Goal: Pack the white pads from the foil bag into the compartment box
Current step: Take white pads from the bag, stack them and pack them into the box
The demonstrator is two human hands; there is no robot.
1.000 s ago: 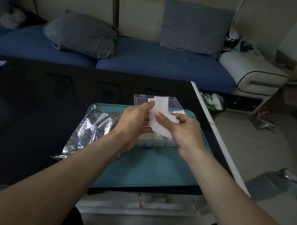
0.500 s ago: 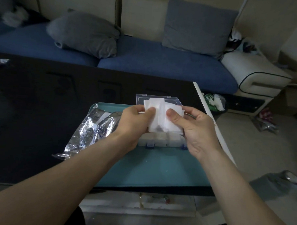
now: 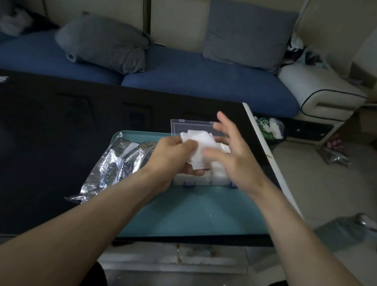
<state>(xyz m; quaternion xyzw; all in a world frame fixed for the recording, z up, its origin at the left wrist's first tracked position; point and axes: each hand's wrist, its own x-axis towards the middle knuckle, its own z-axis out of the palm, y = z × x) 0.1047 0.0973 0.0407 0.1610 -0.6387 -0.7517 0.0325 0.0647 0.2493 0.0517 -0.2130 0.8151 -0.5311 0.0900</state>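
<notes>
White pads (image 3: 201,146) in left hand (image 3: 172,156) grip

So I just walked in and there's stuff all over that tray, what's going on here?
A person is packing white pads into a clear compartment box on a teal tray. The left hand grips a fanned bunch of pads above the box; the right hand is open beside them, blurred, holding nothing. The box lid stands open, and its front compartments look filled with pads. The crumpled foil bag lies on the tray's left edge.

both forearms stretched forward, left hand (image 3: 172,155) curled with fingers pinching something, right hand (image 3: 230,153) spread loose, fingers splayed just beside it
</notes>
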